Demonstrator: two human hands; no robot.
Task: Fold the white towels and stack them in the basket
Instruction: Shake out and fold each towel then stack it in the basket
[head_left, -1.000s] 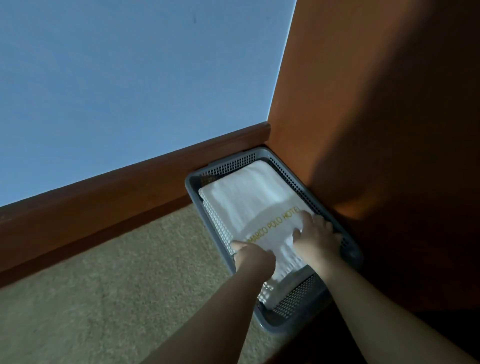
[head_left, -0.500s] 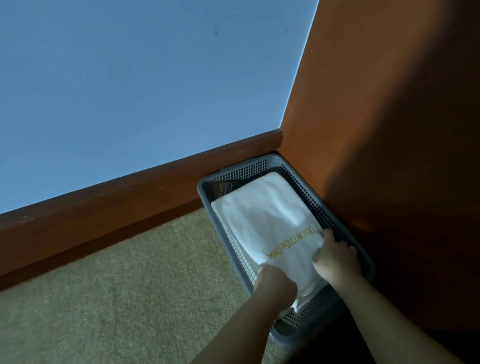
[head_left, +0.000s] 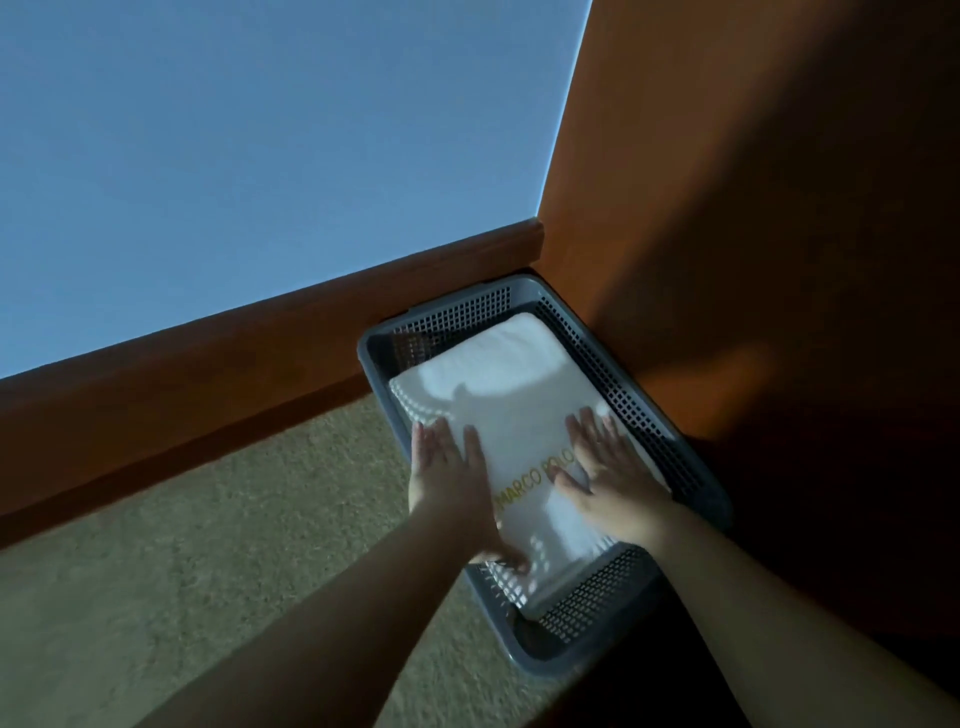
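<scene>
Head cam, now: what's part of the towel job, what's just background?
Job:
- folded white towel with gold lettering, lying in the basket
- grey perforated basket on the floor in the corner
- left hand and right hand, both flat on the towel

Background:
- carpet
- wooden skirting board
- wooden panel
- wall

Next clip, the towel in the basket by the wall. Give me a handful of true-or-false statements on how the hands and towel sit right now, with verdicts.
1. The folded white towel lies inside the grey basket. True.
2. Both hands lie flat on the towel with straight fingers. True: left hand, right hand.
3. The basket stands in the middle of the carpet, away from the walls. False: it sits in the corner against the wooden skirting.
4. The right hand grips the basket's rim. False: it rests on the towel.
5. The towel bears gold lettering. True.
</scene>
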